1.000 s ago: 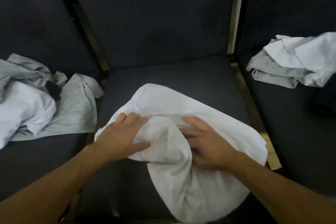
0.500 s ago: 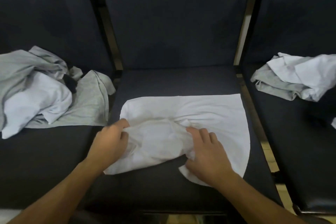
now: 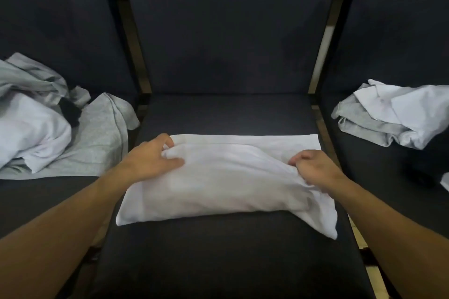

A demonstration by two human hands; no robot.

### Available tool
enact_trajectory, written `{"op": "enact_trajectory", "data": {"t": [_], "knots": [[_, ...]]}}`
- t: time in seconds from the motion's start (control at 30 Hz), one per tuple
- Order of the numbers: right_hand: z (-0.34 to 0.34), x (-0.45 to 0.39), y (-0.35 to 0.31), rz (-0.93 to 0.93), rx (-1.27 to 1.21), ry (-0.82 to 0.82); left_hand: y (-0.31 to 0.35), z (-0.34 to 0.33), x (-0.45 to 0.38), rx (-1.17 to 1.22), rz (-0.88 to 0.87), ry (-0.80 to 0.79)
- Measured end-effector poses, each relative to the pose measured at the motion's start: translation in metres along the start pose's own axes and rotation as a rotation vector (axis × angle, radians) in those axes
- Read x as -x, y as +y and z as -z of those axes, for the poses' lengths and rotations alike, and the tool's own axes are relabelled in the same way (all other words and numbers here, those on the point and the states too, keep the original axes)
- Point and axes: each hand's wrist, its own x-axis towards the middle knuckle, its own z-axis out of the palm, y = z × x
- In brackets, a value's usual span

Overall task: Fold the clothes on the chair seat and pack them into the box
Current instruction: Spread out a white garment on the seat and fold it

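Both hands had moved apart to the garment's ends; white garment (image 3: 226, 177) now lay as a wide folded band across the middle chair seat (image 3: 230, 257). Left hand (image 3: 148, 160) pinched the far-left corner, right hand (image 3: 313, 167) bunched fabric at the right end, likely pulling the fold taut and square. Unfolded pile (image 3: 48, 116) sat left, another clothes pile (image 3: 393, 119) right, cut off by the frame. No box visible; right fingertips hidden in cloth.

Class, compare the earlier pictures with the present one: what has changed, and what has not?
The hands have moved apart: left hand and right hand now pinch opposite ends of the white garment, spread into a wide band. The side piles stayed put.
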Motion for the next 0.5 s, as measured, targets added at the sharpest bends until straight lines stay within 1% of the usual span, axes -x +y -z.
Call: {"op": "enact_trajectory", "data": {"t": [0.07,0.1,0.13,0.17,0.2,0.23,0.27,0.3,0.37,0.4,0.5], "knots": [[0.003,-0.002,0.008,0.037,0.017,0.003,-0.011,-0.002,0.001,-0.030,-0.005,-0.025],[0.006,0.001,0.010,0.081,0.005,-0.041,-0.017,-0.002,0.002,-0.006,-0.030,-0.037],[0.009,0.004,0.012,0.117,-0.003,-0.124,-0.021,-0.002,0.005,0.017,-0.048,-0.050],[0.011,0.006,0.013,0.145,0.035,-0.209,-0.027,-0.001,0.006,0.058,-0.069,-0.047],[0.010,0.011,0.015,0.177,0.128,-0.281,-0.033,-0.001,0.008,0.099,-0.069,-0.036],[0.009,0.014,0.018,0.229,0.258,-0.303,-0.039,-0.002,0.008,0.138,-0.072,0.000],[0.007,0.015,0.023,0.287,0.369,-0.273,-0.044,-0.003,0.009,0.157,-0.070,0.054],[0.006,0.014,0.027,0.335,0.426,-0.214,-0.049,-0.003,0.007,0.170,-0.071,0.117],[0.010,0.006,0.036,0.404,0.358,-0.112,-0.050,-0.001,0.002,0.151,-0.062,0.202],[0.013,0.002,0.039,0.400,0.275,-0.076,-0.048,0.000,0.002,0.092,-0.069,0.216],[0.019,-0.002,0.034,0.248,0.090,0.008,-0.039,0.003,0.000,-0.162,-0.161,0.249]]}}
